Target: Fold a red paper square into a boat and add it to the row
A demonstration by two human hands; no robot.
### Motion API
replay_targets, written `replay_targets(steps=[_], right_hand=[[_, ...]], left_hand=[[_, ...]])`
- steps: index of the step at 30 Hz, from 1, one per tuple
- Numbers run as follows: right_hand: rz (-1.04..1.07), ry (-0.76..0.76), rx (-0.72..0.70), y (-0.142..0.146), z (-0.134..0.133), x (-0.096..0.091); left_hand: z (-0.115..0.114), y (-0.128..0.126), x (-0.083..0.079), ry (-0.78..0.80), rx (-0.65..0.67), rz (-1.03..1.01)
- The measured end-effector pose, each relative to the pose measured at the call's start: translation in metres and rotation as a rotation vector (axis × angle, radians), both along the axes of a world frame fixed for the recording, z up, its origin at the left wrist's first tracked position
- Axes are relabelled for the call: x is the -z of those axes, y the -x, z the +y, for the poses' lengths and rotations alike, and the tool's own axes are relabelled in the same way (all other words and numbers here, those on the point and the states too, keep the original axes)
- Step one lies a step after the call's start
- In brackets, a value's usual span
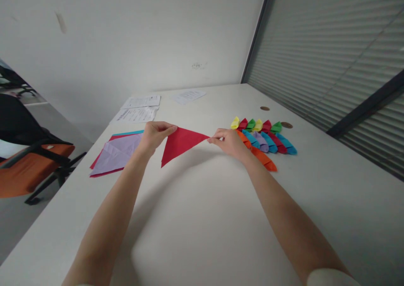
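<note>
Just toward nine o'clock from centre, our left hand [155, 133] and right hand [230, 142] pinch a red triangle [182, 143] by two corners, fingers closed (seemingly mid-fold); creasing next calls for aligned edges.

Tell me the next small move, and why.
Probably lower the red triangle onto the white table: the left hand and right hand pinch two of its corners while the third hangs free, and it appears raised above the surface.

Matt red triangle [183, 144], smooth table [214, 218]
The triangle seems cloth or paper, I cannot tell which; the lavender sheet [116, 153] is matt, with creases; the printed sheets [135, 114] are paper.
</note>
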State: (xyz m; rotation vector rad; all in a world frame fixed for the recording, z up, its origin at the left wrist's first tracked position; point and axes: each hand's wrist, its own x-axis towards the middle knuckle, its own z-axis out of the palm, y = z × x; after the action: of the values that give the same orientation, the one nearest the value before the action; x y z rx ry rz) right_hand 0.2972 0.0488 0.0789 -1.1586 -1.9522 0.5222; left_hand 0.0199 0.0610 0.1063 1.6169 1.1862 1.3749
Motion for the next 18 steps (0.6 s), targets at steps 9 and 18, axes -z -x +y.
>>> replay_targets(steps=[9,18], right_hand=[[0.043,-0.187,0.026,0.012,-0.010,-0.010],[0.061,-0.083,-0.105,0.024,-0.016,-0.007]], left_hand=[[-0.011,-0.021,0.003,0.050,0.167,0.116],[-0.016,-0.031,0.003,0.060,0.228,0.026]])
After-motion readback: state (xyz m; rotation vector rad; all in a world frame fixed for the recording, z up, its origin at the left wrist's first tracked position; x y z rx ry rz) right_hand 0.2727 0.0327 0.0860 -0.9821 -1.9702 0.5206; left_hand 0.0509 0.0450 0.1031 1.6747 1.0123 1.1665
